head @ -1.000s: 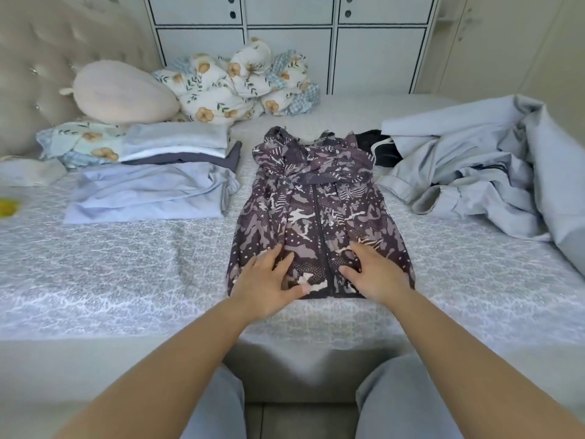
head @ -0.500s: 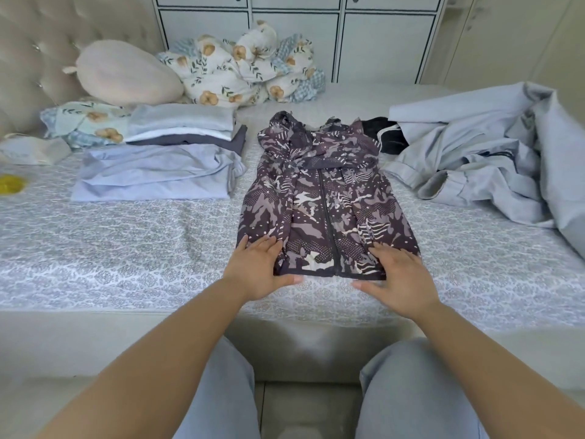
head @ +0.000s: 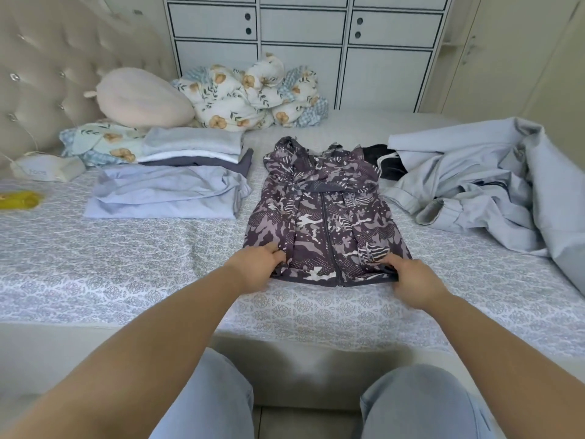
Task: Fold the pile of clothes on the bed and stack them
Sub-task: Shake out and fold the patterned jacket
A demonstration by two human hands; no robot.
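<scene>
**Head view: both hands pinch the hem of the camouflage jacket**

The head view looks down past two knees in pale blue trousers [head: 205, 397] to the near edge of the bed [head: 95, 264], which is covered in a grey-and-white patterned sheet. Two bare forearms reach forward over it.

The left hand [head: 254, 269] grips the lower left corner of the camouflage jacket [head: 326, 220], fingers curled around the hem and thumb on top of the cloth. The right hand [head: 411, 280] holds the lower right corner the same way, its fingers tucked under the hem so the edge lifts slightly off the sheet. The jacket lies flat in the middle of the bed, zip closed and running up its centre, sleeves folded in, hood at the far end.

Just left of the jacket sits a stack of folded clothes [head: 177, 185]: a pale lilac garment nearest, and behind it a taller pile of dark grey, white and light grey pieces. Further left, a yellow item [head: 19, 199] and a small white object [head: 44, 167] rest on the sheet.

To the right lies the unfolded pile [head: 481, 182] of pale grey-blue garments, rumpled, with a black garment [head: 384, 163] showing between it and the jacket's hood.

Beyond these are a pink pillow [head: 142, 98] against the tufted headboard [head: 47, 74], a bundled floral quilt [head: 253, 93], and white cabinets [head: 304, 42] behind the bed.
</scene>
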